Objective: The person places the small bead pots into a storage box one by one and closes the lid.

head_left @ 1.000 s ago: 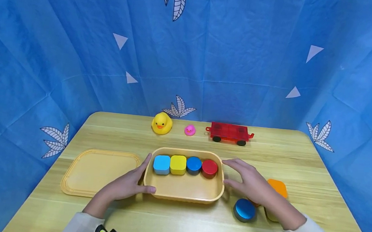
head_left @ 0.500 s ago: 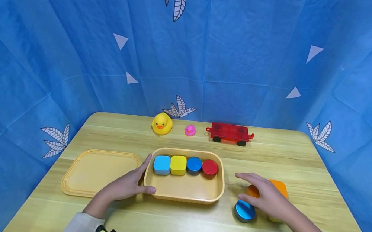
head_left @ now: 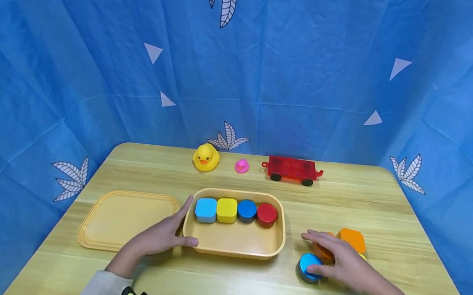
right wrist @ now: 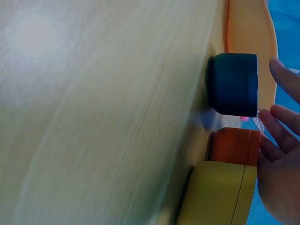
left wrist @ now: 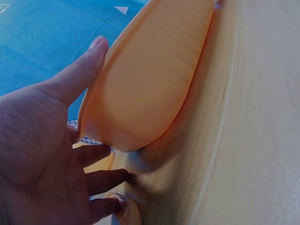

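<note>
A tan plastic box (head_left: 232,253) holds a light blue block (head_left: 206,209), a yellow block (head_left: 226,210), a dark blue round block (head_left: 246,210) and a red round block (head_left: 266,215) in a row. At its left end rests my left hand (head_left: 157,235), thumb against the rim and fingers extended along the wall, as the left wrist view also shows. My right hand (head_left: 343,261) hovers over loose blocks, thumb over a blue round block (head_left: 306,263). Beside that lie an orange round block (head_left: 322,254), an orange square block (head_left: 352,239) and a yellow block (right wrist: 215,194), mostly hidden by the hand in the head view.
Left of the box lies a flat tan lid (head_left: 124,220). Along the back of the wooden table (head_left: 223,288) stand a yellow duck (head_left: 206,158), a small pink duck (head_left: 242,166) and a red toy wagon (head_left: 291,169). Blue cloth (head_left: 260,74) hangs behind.
My right hand has left the box's right end and moved right and down to the loose blocks. The left hand and the box have stayed in place.
</note>
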{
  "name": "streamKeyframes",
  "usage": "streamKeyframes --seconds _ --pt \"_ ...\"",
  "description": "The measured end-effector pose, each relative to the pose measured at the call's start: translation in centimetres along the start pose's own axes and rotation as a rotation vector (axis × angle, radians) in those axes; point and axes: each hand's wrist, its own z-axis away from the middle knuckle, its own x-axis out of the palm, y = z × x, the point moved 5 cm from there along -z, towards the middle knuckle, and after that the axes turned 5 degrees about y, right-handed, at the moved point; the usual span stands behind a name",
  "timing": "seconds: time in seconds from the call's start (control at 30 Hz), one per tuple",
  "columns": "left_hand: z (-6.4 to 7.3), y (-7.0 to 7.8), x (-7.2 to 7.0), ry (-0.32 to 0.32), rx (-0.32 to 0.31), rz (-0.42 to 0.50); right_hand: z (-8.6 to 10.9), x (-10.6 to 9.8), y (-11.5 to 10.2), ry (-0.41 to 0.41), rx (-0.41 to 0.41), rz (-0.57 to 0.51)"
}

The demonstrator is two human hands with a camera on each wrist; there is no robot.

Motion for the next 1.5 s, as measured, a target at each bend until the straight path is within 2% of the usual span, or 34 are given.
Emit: streamKeyframes --seconds 0.17,0.43,0.63,1.1,1.5 --pt "0.04 0.07 -0.02 0.003 0.003 0.003 0.05 0.35 0.15 -0.059 -0.004 0.008" --pt "0.09 0.09 -0.06 0.005 0.006 0.008 0.25 0.79 -0.2 -0.097 -0.107 0.077" --pt "0.08 0.02 0.0 0.0 0.005 0.01 0.33 0.78 -0.2 -0.135 -0.104 0.085" --pt "0.1 0.01 -0.04 0.005 0.004 -0.005 0.07 1.01 -0.15 -0.101 -0.115 0.129" --pt "0.03 -0.03 -0.05 0.0 0.001 -0.002 0.18 0.58 -0.57 -0.093 -0.097 0.119"
